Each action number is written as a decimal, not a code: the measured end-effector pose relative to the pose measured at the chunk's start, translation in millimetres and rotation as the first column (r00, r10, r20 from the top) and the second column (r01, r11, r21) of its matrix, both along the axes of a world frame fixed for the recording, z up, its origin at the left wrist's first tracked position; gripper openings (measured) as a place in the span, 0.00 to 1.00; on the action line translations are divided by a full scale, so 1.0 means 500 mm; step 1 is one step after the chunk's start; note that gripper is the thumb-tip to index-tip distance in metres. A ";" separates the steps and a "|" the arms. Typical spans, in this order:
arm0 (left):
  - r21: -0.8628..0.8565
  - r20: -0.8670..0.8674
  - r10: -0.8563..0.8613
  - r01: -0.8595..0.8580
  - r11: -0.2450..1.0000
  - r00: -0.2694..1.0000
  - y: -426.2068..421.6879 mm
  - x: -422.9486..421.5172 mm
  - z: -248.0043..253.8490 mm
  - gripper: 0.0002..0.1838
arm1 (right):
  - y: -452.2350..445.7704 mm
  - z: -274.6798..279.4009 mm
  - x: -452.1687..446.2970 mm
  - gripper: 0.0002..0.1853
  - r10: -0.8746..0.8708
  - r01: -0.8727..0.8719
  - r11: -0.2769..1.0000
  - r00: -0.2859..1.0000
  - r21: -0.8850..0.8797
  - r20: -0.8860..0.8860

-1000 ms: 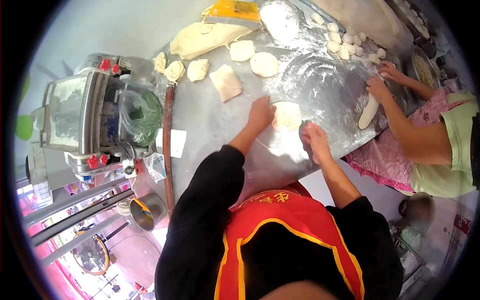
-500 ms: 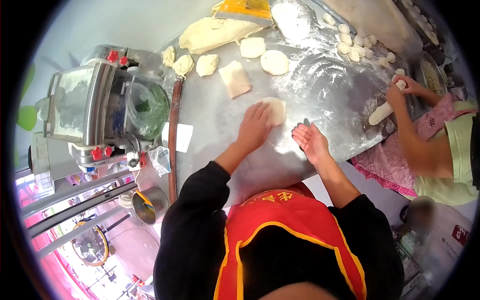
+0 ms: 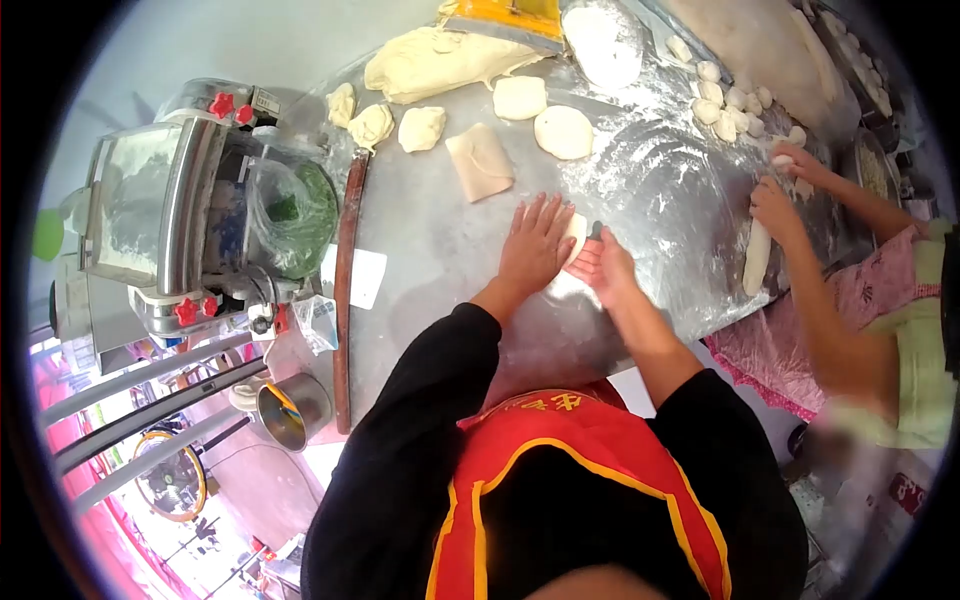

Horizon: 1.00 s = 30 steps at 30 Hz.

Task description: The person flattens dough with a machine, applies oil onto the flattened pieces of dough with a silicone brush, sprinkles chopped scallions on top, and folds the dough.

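Observation:
A small flattened dough piece (image 3: 576, 238) lies on the metal worktop, partly hidden by my hands. My left hand (image 3: 537, 243) rests flat over its left side, fingers stretched out. At the dough's right edge is my right hand (image 3: 607, 270), palm turned up and fingers extended; whether the fingertips reach under the dough I cannot tell. Beyond my left hand lies a thin folded dough sheet (image 3: 481, 162). Farther back are a round dough piece (image 3: 563, 133), a squarish one (image 3: 519, 98) and a rougher lump (image 3: 422, 129).
A big dough mass (image 3: 440, 65) sits at the back beside a yellow-handled scraper (image 3: 510, 20). A wooden strip (image 3: 350, 290) edges the left, near a dough machine (image 3: 140, 200). At right, a co-worker's hands (image 3: 785, 190) handle a dough roll (image 3: 757, 258) near several dough balls (image 3: 735, 110).
My right hand has moved left to the dough's edge. My left hand has shifted right over the dough, covering more of it. The co-worker's hands have moved apart.

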<state>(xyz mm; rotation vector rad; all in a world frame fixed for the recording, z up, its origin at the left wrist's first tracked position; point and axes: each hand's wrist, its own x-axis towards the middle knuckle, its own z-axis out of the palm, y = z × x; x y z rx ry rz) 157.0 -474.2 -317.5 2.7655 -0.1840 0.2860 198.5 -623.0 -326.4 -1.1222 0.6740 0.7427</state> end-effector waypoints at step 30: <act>-0.479 -0.425 0.377 -0.558 0.678 0.823 -0.003 -0.106 0.041 0.16 | 0.065 0.013 -0.080 0.16 0.872 0.211 0.482 -0.013 -0.851 0.490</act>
